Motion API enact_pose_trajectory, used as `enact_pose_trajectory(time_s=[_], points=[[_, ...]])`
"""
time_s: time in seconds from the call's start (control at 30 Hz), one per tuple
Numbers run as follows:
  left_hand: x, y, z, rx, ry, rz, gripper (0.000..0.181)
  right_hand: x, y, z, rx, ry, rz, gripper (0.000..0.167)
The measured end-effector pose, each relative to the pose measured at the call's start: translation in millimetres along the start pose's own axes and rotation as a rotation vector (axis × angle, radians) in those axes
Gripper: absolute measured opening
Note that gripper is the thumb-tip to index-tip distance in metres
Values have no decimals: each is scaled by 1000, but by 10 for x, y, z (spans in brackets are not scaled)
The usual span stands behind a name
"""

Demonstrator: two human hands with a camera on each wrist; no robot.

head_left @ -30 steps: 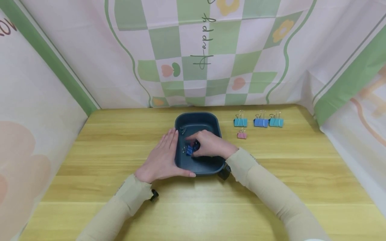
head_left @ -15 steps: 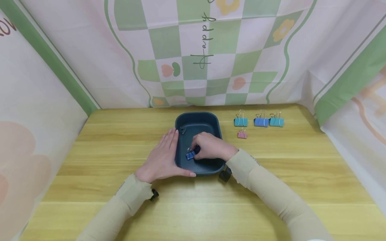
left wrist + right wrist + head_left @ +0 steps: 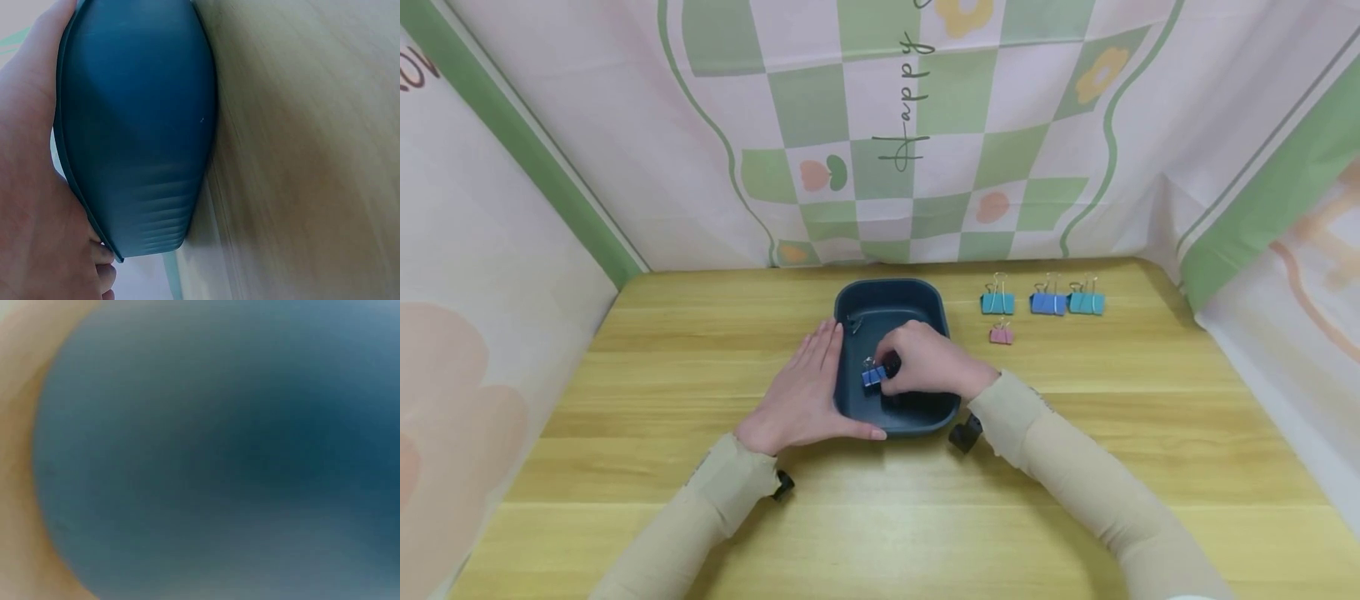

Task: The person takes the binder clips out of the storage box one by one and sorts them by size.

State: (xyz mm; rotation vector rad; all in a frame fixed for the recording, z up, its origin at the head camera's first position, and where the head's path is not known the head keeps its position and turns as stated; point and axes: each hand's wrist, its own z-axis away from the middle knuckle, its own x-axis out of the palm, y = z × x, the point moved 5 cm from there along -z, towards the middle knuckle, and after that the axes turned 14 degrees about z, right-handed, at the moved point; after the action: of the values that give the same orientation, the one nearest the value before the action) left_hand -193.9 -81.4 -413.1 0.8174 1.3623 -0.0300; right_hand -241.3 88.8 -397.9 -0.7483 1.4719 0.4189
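Note:
A dark blue tray [image 3: 893, 291] stands on the table. My left hand [image 3: 801, 392] lies along its left side with straight fingers, thumb at the front rim. In the left wrist view that hand [image 3: 28, 181] rests against the rim above the tray's outer wall [image 3: 134, 119]. Inside the tray, my right hand [image 3: 928, 360] pinches a blue binder clip [image 3: 873, 377] with silver handles. A dark piece [image 3: 891, 363] beside the fingertips is too small to tell. Another small dark clip with silver handles [image 3: 854, 324] lies in the tray's far left corner. The right wrist view shows only blurred tray wall [image 3: 156, 450].
To the tray's right on the wooden table [image 3: 880, 517] stand a teal binder clip [image 3: 997, 302], a blue one [image 3: 1047, 303], another teal one [image 3: 1086, 302] and a small pink one [image 3: 1001, 335]. Behind the table hangs a checkered curtain [image 3: 880, 167].
My right hand has shifted slightly within the tray, and the blue binder clip at its fingertips has turned and moved a little. The left hand and the clips on the table stay put.

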Motion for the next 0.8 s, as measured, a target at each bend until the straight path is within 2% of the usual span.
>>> enact_pose_trajectory(time_s=[0.2,0.37,0.67,0.8], points=[[0,9,-4,-5,3,-4,151,-207,98,90,17,81,-38,20],[5,8,-2,2,18,-5,152,-398,182,207,41,116,-73,18],[-12,25,1,4,26,-6,154,-632,452,449,138,209,-71,22],[-14,27,-1,0,31,0,154,-710,597,567,187,226,-78,21]])
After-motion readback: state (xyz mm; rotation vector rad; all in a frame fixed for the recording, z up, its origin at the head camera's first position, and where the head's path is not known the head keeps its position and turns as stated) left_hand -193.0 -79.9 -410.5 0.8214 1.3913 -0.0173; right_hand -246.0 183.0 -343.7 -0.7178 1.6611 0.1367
